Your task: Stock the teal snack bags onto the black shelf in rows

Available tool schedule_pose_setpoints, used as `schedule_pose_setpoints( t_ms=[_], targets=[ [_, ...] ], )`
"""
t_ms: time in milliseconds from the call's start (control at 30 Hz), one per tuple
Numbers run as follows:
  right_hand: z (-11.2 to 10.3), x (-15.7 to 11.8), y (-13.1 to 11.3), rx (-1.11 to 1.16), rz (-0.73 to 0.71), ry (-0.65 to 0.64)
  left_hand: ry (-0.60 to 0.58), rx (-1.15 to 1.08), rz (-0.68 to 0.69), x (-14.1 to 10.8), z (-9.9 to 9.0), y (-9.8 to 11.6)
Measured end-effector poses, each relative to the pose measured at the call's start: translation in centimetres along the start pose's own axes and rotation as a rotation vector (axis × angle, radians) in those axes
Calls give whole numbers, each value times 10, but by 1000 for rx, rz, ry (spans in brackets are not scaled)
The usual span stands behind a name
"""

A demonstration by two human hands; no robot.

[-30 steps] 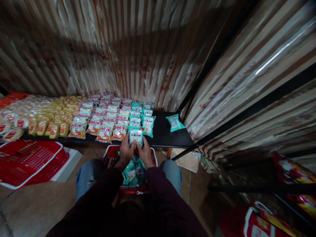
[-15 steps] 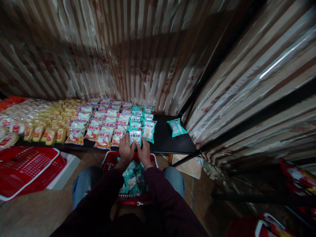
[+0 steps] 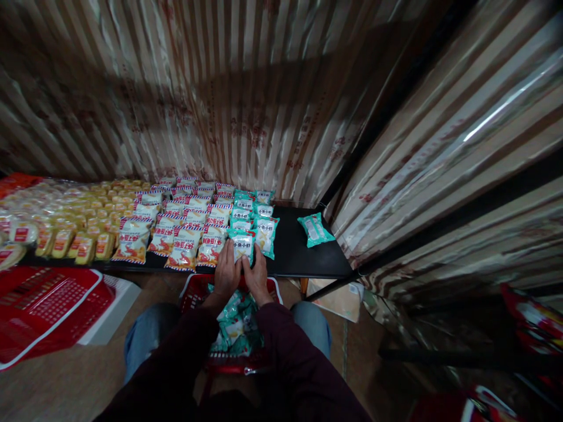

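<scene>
Both my hands are at the front green snack bag [image 3: 241, 242], which stands at the near end of a row of green bags on the black shelf [image 3: 290, 264]. My left hand [image 3: 227, 273] grips its left side and my right hand [image 3: 256, 274] its right side, thumbs close together at its lower edge. Another column of green bags [image 3: 265, 234] stands just to the right. Below my forearms, a red basket [image 3: 276, 288] holds several more green bags [image 3: 233, 328]. A single green bag [image 3: 315, 229] lies apart on the shelf's right part.
White and orange snack bags [image 3: 182, 246] stand left of the green ones, then yellow packs [image 3: 85, 249]. A red basket [image 3: 39, 310] and a white box [image 3: 109, 310] are at lower left. A black post [image 3: 396, 240] slants at right before striped sheeting.
The view has shifted slightly, so the shelf goods appear a little lower and further left. Both hands remain at the same green bag.
</scene>
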State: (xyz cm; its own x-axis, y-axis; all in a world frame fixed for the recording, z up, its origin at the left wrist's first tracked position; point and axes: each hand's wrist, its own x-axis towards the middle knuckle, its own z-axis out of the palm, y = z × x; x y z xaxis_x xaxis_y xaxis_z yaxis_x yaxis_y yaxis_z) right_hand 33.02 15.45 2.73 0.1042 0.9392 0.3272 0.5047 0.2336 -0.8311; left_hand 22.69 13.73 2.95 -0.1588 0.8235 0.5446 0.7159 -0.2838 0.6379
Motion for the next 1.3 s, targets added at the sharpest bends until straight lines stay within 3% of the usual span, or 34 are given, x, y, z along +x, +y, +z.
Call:
schedule_pose_setpoints(
  t_ms=[633,933,1300],
  targets=[
    [11,14,1,-1,4,6,43,-8,19,7,8,-5],
    [12,10,4,-11,-8,5,47,24,17,1,17,-6],
    [4,0,2,-19,-30,-7,78,101,108,-17,18,-8]
  ],
)
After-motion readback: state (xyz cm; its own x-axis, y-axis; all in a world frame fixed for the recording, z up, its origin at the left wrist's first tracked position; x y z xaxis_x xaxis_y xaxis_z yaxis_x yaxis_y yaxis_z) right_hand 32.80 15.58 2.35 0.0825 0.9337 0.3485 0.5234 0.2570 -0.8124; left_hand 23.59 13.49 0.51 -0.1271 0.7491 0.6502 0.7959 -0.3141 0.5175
